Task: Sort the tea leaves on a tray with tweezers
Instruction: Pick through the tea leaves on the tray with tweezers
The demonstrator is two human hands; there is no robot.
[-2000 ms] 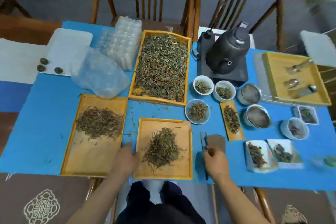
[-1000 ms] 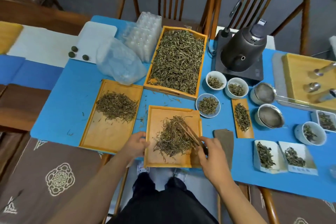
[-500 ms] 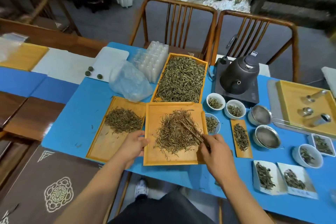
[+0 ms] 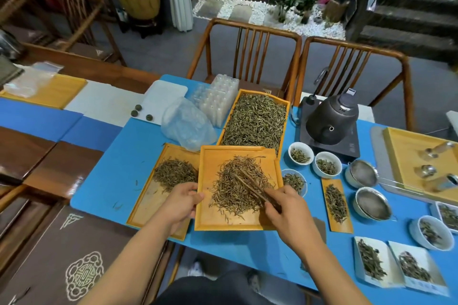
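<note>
Left hand (image 4: 179, 203) grips left edge of wooden tray (image 4: 210, 223). Right hand (image 4: 285, 210) pinches brown tweezers (image 4: 250, 184), tips in tea leaf pile (image 4: 238, 188) at tray centre (tip gap unreadable). Risk: tray looks lifted, tilt spills leaves onto blue mat (image 4: 119, 163).

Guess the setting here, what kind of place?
Probably a tea house or tea workshop: bamboo trays of loose tea leaves, a kettle on its heating base, and sample bowls of tea on a blue mat.
</note>
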